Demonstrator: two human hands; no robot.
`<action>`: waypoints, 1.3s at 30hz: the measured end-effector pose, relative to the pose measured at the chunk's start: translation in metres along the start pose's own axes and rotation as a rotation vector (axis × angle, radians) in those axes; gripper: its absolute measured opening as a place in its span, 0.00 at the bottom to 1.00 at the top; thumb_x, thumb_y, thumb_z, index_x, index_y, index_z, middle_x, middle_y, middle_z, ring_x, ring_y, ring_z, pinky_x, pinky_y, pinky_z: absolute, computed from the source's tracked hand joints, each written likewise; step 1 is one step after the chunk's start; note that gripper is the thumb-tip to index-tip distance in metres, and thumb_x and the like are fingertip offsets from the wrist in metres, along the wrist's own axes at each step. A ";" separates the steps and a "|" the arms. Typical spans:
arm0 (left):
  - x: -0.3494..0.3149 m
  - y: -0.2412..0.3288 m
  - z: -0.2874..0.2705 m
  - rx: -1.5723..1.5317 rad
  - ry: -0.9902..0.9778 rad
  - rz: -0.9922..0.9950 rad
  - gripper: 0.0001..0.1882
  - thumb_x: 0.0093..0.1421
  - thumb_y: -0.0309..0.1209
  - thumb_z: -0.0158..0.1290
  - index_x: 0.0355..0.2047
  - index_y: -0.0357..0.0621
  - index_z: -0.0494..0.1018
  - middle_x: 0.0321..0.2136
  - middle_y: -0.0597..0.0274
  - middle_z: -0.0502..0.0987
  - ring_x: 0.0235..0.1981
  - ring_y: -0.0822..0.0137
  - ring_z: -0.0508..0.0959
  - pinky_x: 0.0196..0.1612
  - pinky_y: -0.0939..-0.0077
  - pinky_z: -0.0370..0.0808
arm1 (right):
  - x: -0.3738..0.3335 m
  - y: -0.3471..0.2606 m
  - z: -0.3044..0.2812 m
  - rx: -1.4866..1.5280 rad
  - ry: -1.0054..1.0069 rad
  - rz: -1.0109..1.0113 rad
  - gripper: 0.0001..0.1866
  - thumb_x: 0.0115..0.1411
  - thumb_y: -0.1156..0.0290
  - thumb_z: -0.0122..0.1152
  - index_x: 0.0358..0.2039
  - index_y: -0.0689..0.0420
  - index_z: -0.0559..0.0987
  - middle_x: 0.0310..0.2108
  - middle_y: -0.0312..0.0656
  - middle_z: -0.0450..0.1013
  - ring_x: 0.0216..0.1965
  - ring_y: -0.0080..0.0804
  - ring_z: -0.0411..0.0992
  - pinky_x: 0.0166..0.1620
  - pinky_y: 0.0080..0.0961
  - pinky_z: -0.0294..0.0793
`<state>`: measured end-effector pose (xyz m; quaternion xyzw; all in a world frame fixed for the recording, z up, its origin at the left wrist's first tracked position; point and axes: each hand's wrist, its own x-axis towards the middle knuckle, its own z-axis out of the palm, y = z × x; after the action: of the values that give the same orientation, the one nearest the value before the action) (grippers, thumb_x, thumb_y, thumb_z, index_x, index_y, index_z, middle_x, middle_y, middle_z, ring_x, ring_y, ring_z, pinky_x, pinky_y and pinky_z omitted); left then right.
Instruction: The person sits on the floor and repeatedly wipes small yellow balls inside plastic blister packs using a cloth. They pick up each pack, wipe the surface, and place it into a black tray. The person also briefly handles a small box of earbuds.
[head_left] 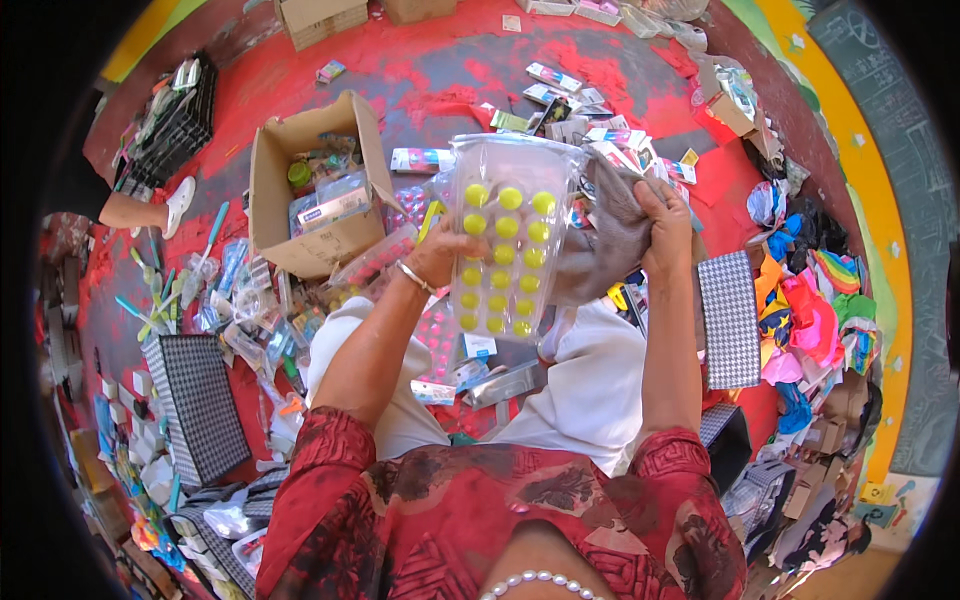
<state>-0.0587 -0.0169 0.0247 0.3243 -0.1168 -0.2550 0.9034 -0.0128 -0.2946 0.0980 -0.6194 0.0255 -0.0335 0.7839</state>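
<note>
In front of my lap, my left hand [447, 252] grips the left edge of a clear plastic tray [503, 262] with rows of round yellow-green pieces, held upright. The thumb lies across its front. My right hand [661, 221] is closed on a grey-brown cloth [607, 235], pinching its right side. The cloth hangs beside the tray, its left part touching or passing behind the tray's right edge; I cannot tell which. Behind my left hand a pink dotted blister pack [408, 200] shows in part.
An open cardboard box [318, 235] full of packaged goods stands at the left. Checkered boxes [196, 405] flank me. Small packets [560, 95] litter the red floor ahead. Colourful cloths [810, 320] are heaped at the right. A person's foot in a white shoe [179, 206] shows far left.
</note>
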 end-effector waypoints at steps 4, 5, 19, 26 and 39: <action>0.000 0.006 0.000 0.101 0.016 -0.009 0.36 0.38 0.21 0.55 0.53 0.42 0.61 0.46 0.58 0.70 0.47 0.62 0.71 0.51 0.65 0.66 | -0.001 -0.015 0.010 0.140 0.035 0.043 0.10 0.53 0.77 0.54 0.37 0.62 0.74 0.33 0.41 0.73 0.33 0.28 0.72 0.42 0.23 0.71; -0.001 0.008 -0.001 0.114 0.013 0.007 0.34 0.38 0.21 0.56 0.51 0.42 0.63 0.44 0.60 0.72 0.45 0.63 0.72 0.50 0.66 0.67 | -0.001 -0.018 0.012 0.161 -0.006 0.078 0.09 0.55 0.76 0.51 0.37 0.63 0.74 0.35 0.42 0.73 0.35 0.29 0.73 0.43 0.26 0.71; -0.003 0.012 -0.002 0.330 0.030 -0.033 0.34 0.36 0.24 0.61 0.49 0.41 0.66 0.41 0.66 0.73 0.41 0.69 0.72 0.49 0.73 0.65 | 0.013 -0.043 0.032 -0.927 -0.261 -0.087 0.16 0.51 0.61 0.58 0.31 0.62 0.78 0.24 0.41 0.73 0.27 0.22 0.68 0.31 0.25 0.67; -0.004 0.012 -0.008 0.323 0.051 -0.049 0.39 0.37 0.23 0.60 0.53 0.40 0.61 0.44 0.63 0.72 0.45 0.68 0.71 0.51 0.70 0.64 | 0.030 -0.066 0.007 -1.022 0.114 -0.423 0.11 0.52 0.66 0.58 0.27 0.62 0.77 0.18 0.41 0.70 0.20 0.25 0.68 0.24 0.21 0.65; -0.006 0.011 -0.009 0.394 0.019 -0.048 0.31 0.36 0.27 0.62 0.45 0.40 0.68 0.38 0.66 0.74 0.38 0.70 0.73 0.46 0.73 0.67 | 0.034 -0.041 -0.002 -0.261 -0.434 0.575 0.10 0.48 0.67 0.65 0.27 0.59 0.77 0.24 0.34 0.73 0.23 0.19 0.70 0.29 0.15 0.70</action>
<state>-0.0559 -0.0015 0.0244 0.5000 -0.1484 -0.2457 0.8171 0.0200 -0.3087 0.1371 -0.6741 0.0359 0.3233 0.6631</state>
